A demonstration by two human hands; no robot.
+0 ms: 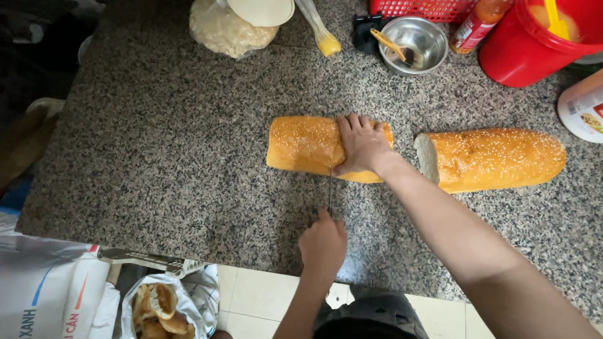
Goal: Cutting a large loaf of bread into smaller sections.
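Closest to the camera, the left hand [323, 243] is closed around a knife handle at the worktop's [157, 157] near edge, fingers fully curled. Its thin blade [330, 191] points straight away from the body and meets the near side of the left loaf piece [304, 143]. That sesame-crusted piece lies with its long axis running left to right, so the blade crosses it at right angles. The right hand [362, 145] presses flat on top of the same piece, fingers spread and gripping nothing, just right of the blade line. Two bread pieces lie on the worktop; the second, longer piece [493, 158] sits apart to the right, untouched. One knife, two hands.
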